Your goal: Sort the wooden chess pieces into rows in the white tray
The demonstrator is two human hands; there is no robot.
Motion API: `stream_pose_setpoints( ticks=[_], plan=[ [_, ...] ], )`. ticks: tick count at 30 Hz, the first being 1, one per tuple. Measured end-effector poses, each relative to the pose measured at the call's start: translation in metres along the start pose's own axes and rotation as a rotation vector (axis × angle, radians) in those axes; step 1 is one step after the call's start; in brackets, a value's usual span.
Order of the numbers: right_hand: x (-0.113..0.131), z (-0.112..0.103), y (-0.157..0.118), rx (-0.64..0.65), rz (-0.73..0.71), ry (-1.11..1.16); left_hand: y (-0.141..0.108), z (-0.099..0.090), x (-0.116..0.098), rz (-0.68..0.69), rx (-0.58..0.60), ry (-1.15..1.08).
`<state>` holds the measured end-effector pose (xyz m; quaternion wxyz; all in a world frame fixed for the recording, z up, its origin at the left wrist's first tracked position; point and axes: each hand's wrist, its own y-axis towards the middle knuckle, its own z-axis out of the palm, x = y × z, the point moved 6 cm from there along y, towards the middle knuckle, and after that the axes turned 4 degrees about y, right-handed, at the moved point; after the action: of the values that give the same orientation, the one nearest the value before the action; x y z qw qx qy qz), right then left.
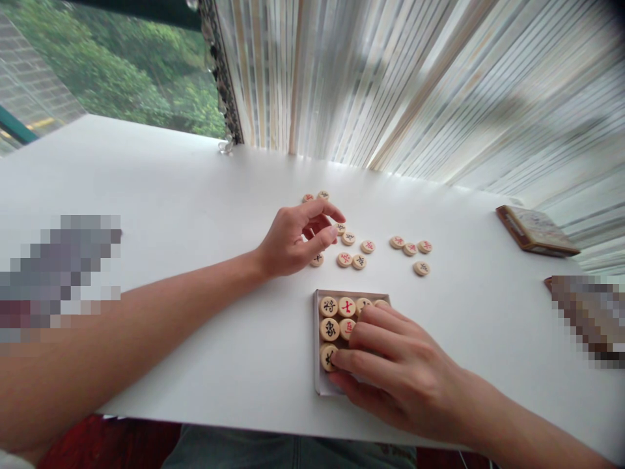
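Observation:
My right hand (400,355) reaches into a shallow open box (317,384) near the table's front edge. Its thumb and index finger are closed on a round wooden Chinese chess piece (327,357) in the lower left of the box. Other pieces lie face up in rows, among them a black-marked piece (329,307) and a red-marked piece (347,307); the hand hides part of the box. My left hand (297,238) hovers over the loose pieces, index finger and thumb apart, the other fingers curled. Just beyond its fingertips lies a black-marked piece (340,228).
Several loose pieces are scattered on the white table (219,352), including a group of red ones (410,249) and a single piece (421,268) to the right. A flat brown box (540,231) lies at the far right. A string curtain (342,85) hangs behind the table.

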<state>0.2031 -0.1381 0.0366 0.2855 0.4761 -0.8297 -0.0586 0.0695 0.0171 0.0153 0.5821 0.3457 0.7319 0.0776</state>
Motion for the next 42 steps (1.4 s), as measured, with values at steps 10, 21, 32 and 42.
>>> stream_pose_setpoints(
  ticks=[10, 21, 32, 42],
  plan=[
    [-0.001, -0.001, -0.001, -0.020, 0.004, 0.030, 0.000, 0.000, 0.000, -0.007, -0.005, -0.013],
    [-0.058, -0.057, -0.012, -0.461, 0.189, 0.023, -0.001, -0.018, 0.006, -0.074, -0.198, -0.107],
    [-0.148, -0.067, -0.045, -0.691, 0.617, 0.042, 0.008, -0.059, 0.029, -0.126, -0.401, 0.053],
    [-0.161, -0.064, -0.051, -0.680, 0.661, 0.089, 0.006, -0.044, 0.025, -0.105, -0.243, 0.177]
  ],
)
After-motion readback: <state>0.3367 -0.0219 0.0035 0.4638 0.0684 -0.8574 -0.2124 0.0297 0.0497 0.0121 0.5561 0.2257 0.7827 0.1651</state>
